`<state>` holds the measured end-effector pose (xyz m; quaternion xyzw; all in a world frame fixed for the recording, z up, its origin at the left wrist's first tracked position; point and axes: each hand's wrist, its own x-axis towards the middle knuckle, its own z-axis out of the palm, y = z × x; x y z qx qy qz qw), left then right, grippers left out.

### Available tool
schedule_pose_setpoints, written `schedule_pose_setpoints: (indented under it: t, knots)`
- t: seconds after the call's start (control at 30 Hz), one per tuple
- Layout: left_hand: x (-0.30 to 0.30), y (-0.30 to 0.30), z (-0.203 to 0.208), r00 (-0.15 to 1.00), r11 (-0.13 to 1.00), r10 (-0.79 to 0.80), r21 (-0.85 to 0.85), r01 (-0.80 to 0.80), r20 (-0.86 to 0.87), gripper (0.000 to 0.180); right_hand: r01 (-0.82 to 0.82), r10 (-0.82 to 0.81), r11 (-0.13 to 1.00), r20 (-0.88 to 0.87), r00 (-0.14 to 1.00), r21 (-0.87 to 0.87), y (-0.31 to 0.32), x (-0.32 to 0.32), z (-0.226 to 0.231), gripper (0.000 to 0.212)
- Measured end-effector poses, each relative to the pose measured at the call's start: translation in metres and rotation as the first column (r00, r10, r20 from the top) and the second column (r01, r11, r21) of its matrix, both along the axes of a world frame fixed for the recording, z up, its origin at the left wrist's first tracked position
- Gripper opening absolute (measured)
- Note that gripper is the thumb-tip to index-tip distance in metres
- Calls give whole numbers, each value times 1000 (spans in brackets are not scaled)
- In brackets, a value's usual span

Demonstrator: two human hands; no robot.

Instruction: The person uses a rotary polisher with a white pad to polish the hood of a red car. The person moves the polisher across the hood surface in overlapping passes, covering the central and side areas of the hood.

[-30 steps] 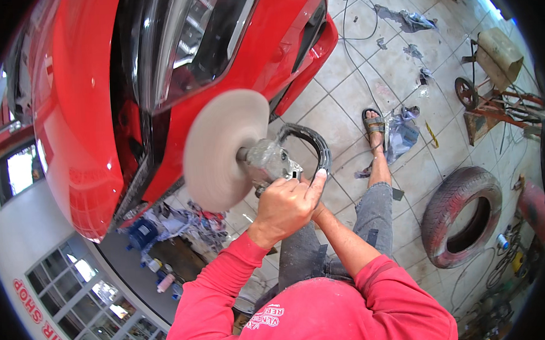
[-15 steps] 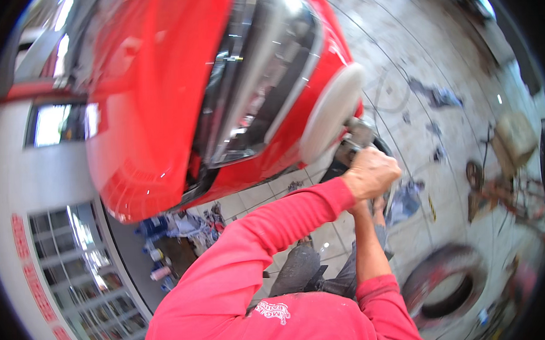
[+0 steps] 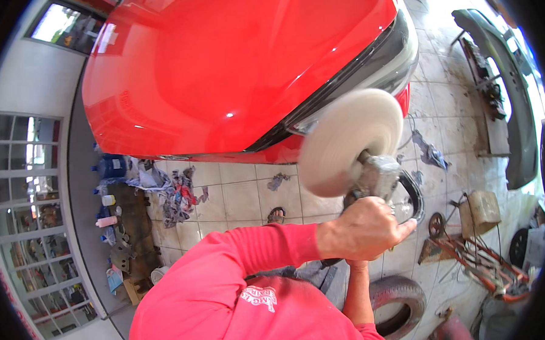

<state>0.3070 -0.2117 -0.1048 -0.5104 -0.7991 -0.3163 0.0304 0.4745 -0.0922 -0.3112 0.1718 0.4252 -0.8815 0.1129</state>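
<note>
My left hand (image 3: 361, 230) is closed around the body of a power polisher (image 3: 379, 178), its arm reaching across from the left. The polisher carries a large round white pad (image 3: 350, 139), its surface smeared as if spinning. The pad overlaps the headlight (image 3: 374, 65) at the front corner of a red car (image 3: 219, 69); I cannot tell whether they touch. A black loop handle (image 3: 415, 197) sticks out on the polisher's right. Of my right hand only the wrist (image 3: 357, 269) shows, below the left hand; its fingers are hidden.
A tyre (image 3: 406, 304) lies on the tiled floor at lower right. Beyond it stands an orange-framed cart (image 3: 477, 258), with a dark bumper (image 3: 519, 98) farther off. Rags (image 3: 179, 195) and bottles (image 3: 107, 221) lie on the left. A rag (image 3: 431, 152) is at right.
The view has shifted, showing more of the car's hood. The pad has turned more toward me and sits lower against the headlight. My left hand still grips the polisher.
</note>
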Motion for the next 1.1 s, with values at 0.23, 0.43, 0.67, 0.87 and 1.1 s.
schedule_pose_setpoints:
  t: [0.23,0.43,0.67,0.87,1.1]
  knots:
    - [50,-144,62,969,966,248,-77,-246,16,59,-287,286,947,23,958,144,-134,20,21,91]
    - [20,-155,73,972,972,234,-14,-233,29,60,-270,272,962,-40,962,40,-138,-8,77,90]
    - [-106,-38,86,969,958,246,151,-243,-5,49,-116,114,985,20,993,126,-24,-125,123,68]
    - [-205,22,128,941,937,325,105,-334,94,42,-175,178,970,-2,984,168,47,-248,181,63]
    - [-135,-17,91,914,891,383,207,-404,134,47,-341,334,916,70,940,210,49,-199,184,66]
